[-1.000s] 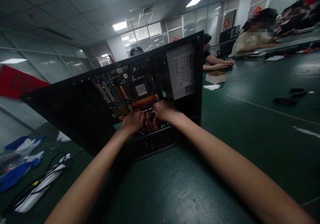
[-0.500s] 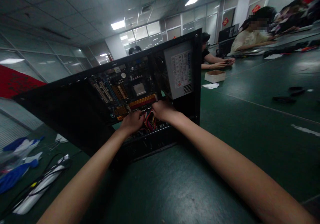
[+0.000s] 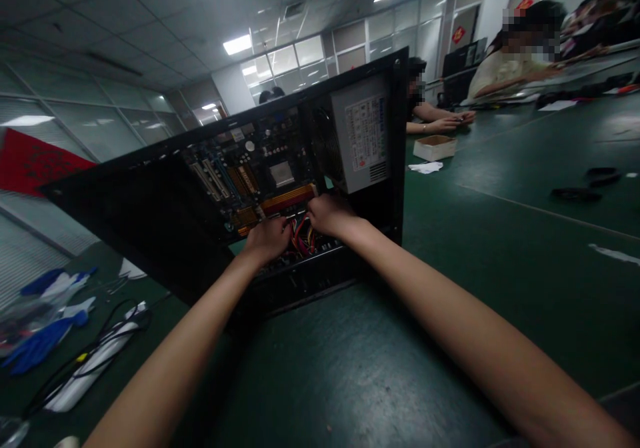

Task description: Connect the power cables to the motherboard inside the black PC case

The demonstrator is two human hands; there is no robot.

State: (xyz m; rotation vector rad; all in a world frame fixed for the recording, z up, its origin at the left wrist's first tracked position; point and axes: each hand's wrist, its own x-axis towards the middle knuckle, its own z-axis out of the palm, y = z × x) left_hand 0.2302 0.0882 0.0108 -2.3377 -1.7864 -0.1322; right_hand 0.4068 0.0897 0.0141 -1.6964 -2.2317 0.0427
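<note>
An open black computer case (image 3: 320, 278) stands tilted on the table in front of me, its inside facing me. In it I see a motherboard (image 3: 250, 168) with memory slots (image 3: 290, 199), and a silver power supply (image 3: 363, 138) at the upper right. Coloured cables (image 3: 303, 237) hang between my hands at the board's lower edge. My left hand (image 3: 269, 238) is closed at the left of these cables. Close beside it, my right hand (image 3: 330, 215) is closed at their upper right. My fingers hide exactly where they grip the cables.
On the left of the green table (image 3: 360, 361) lie a white power strip (image 3: 95, 365) with a black cord and blue-and-white gloves (image 3: 47, 341). A small open box (image 3: 434, 148) and white paper (image 3: 425, 167) are behind the case at right. Other people sit farther back.
My hands stay at the same cables inside the case. The whole view has shifted slightly, with the case appearing a little farther right.
</note>
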